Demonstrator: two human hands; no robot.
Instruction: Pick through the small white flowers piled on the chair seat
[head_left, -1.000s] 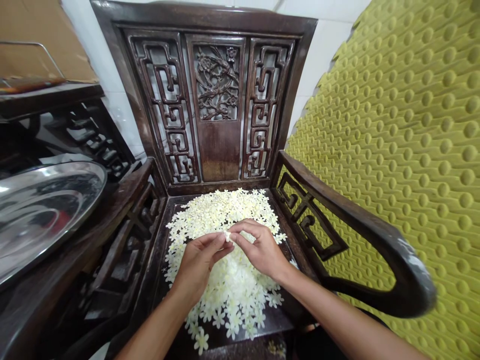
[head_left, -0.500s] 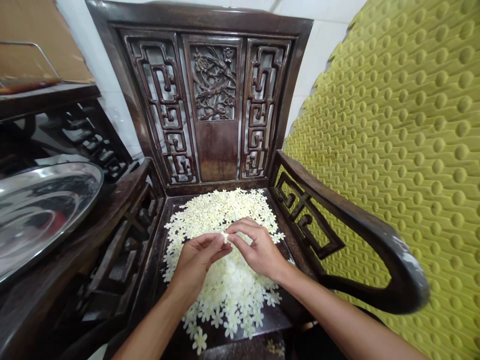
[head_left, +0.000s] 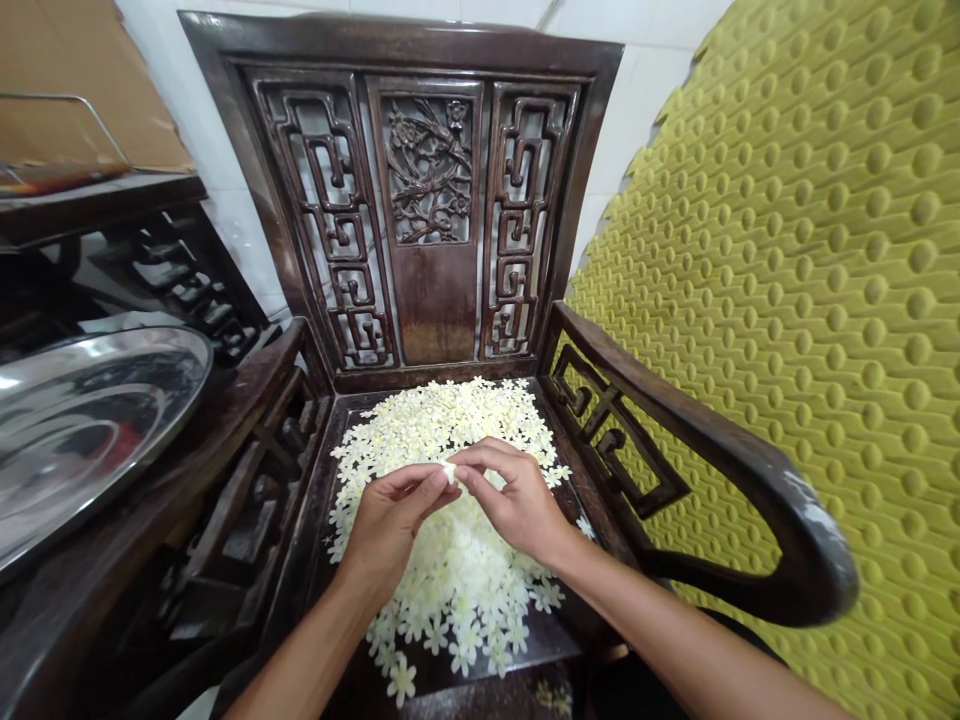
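A heap of small cream-white flower pieces (head_left: 457, 570) covers the seat of a dark carved wooden chair (head_left: 439, 300). Above the heap, my left hand (head_left: 390, 525) and my right hand (head_left: 514, 500) meet fingertip to fingertip. Both pinch one small white flower piece (head_left: 449, 471) between thumbs and forefingers. The other fingers of each hand are curled in. Part of the heap is hidden under my hands and wrists.
A shiny steel basin (head_left: 82, 420) sits at the left beside the chair arm (head_left: 255, 400). A yellow-green bumpy foam mat (head_left: 810, 300) stands at the right behind the curved right armrest (head_left: 720, 470). A dark shelf (head_left: 97, 200) is at the upper left.
My hands have stayed pinched on the small flower piece; the view has shifted slightly. Nothing else has moved.
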